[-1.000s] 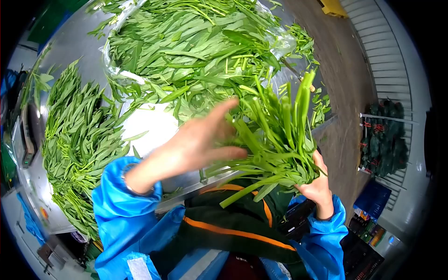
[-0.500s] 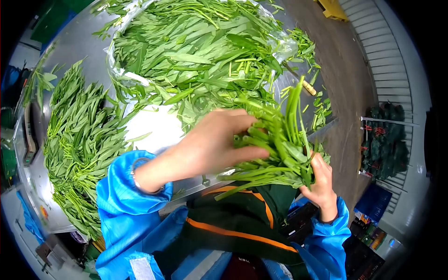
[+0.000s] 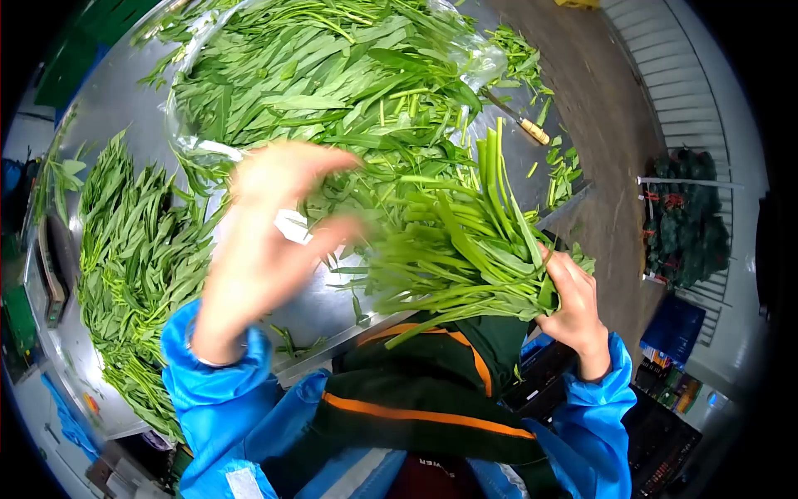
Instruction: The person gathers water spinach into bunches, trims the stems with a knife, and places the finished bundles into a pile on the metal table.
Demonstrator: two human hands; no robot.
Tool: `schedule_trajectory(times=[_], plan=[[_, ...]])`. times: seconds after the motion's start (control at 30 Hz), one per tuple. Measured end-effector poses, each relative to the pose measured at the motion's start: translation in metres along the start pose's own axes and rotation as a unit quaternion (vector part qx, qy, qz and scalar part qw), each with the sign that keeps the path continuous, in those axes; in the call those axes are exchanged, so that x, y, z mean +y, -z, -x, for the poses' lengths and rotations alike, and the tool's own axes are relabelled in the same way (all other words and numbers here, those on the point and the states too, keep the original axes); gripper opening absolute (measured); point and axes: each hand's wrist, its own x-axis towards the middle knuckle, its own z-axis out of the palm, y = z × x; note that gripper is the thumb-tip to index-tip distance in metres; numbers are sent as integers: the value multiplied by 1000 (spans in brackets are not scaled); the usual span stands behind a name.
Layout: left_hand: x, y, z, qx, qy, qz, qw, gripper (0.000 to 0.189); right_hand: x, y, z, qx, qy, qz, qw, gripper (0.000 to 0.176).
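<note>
My right hand [image 3: 575, 301] is closed around a bunch of water spinach [image 3: 465, 249], at the bunch's right end. The cut stems fan out toward the left and upward. My left hand [image 3: 274, 216], blurred by motion, is off to the left of the bunch with thumb and fingers apart and nothing between them. Beyond the hands, a large heap of leafy water spinach [image 3: 316, 83] lies in a clear plastic bag [image 3: 179, 108]. A second pile of the greens [image 3: 133, 266] spreads along the left side of the metal table [image 3: 158, 104].
A knife with a wooden handle [image 3: 534, 130] lies right of the bag, among stem scraps [image 3: 565, 175]. At the left table edge rests a long narrow dark-faced device [image 3: 51, 270]. A rack with dark green netting [image 3: 686, 224] and a blue crate [image 3: 672, 331] stand at right.
My left hand has come away from the bunch and moved left, opening. The right hand keeps its hold, and the stems now lie more spread out.
</note>
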Motion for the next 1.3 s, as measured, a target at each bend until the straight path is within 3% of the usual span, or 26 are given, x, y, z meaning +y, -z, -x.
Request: schedule_trajectory(times=[0.03, 0.1, 0.17, 0.23, 0.3, 0.33, 0.37, 0.43, 0.47, 0.53, 0.63, 0.73, 0.77, 0.8, 0.9, 0.97, 1.0, 1.03, 1.17, 1.2, 1.3], plan=[[19, -6, -5, -129, 73, 110, 983, 60, -2, 1, -4, -7, 0, -14, 1000, 80], [31, -42, -6, -116, 159, 326, 925, 52, -8, 1, -8, -18, -2, -42, 999, 80], [18, -44, -7, -118, 126, 346, 922, 40, -6, 1, -3, -19, -5, -41, 999, 81], [5, -32, -2, -112, 218, 430, 869, 21, -2, 4, 5, -21, -22, -44, 999, 82], [-17, -27, 0, 43, 254, 474, 842, 13, -2, 5, 7, -15, -25, -27, 999, 82], [-19, -24, -1, 107, 246, 379, 886, 13, -1, 4, 8, -12, -30, -12, 999, 81], [-17, -18, -3, 172, 232, 279, 916, 14, 1, 3, 9, -8, -33, 2, 999, 80], [1, -12, -12, 101, 7, 57, 993, 16, 4, -1, 10, 7, 1, 43, 999, 74], [10, -14, -20, 13, -81, 99, 992, 21, 2, 0, 9, -1, 6, 66, 998, 73], [45, -32, -25, -118, -77, 3, 990, 26, -4, 3, 4, -7, 16, 94, 995, 73], [39, -63, -26, -130, -193, -44, 971, 18, -10, 14, -2, -34, 10, 110, 993, 75], [28, -62, -24, -221, -97, 205, 948, 10, -8, 14, 0, -42, -12, 94, 995, 81], [22, -63, -14, -234, 48, 373, 897, 7, -6, 10, 3, -39, -17, 81, 996, 82], [14, -61, -4, -232, 195, 518, 800, 5, -2, 4, 5, -22, -3, 80, 997, 82], [-20, -40, 3, -47, 212, 662, 717, 8, 1, -3, 11, -27, -29, 73, 997, 84], [-28, -26, 6, -23, 237, 548, 802, 14, 3, -4, 7, -12, -20, 67, 997, 84], [1, -20, -1, -14, 242, 405, 882, 29, 2, -5, 7, -7, -16, 64, 998, 84], [2, -17, -4, -104, 84, 278, 951, 45, 0, -5, 5, -6, -17, 57, 998, 84], [33, -38, -16, -218, -30, 75, 973, 72, -8, -3, -8, -9, -11, 59, 998, 82], [33, -43, -13, -193, -13, 86, 977, 52, -9, -2, -8, -12, -15, 63, 998, 82], [1, -50, -6, -158, 13, 255, 954, 25, -5, -1, -2, -14, -28, 54, 998, 80]])
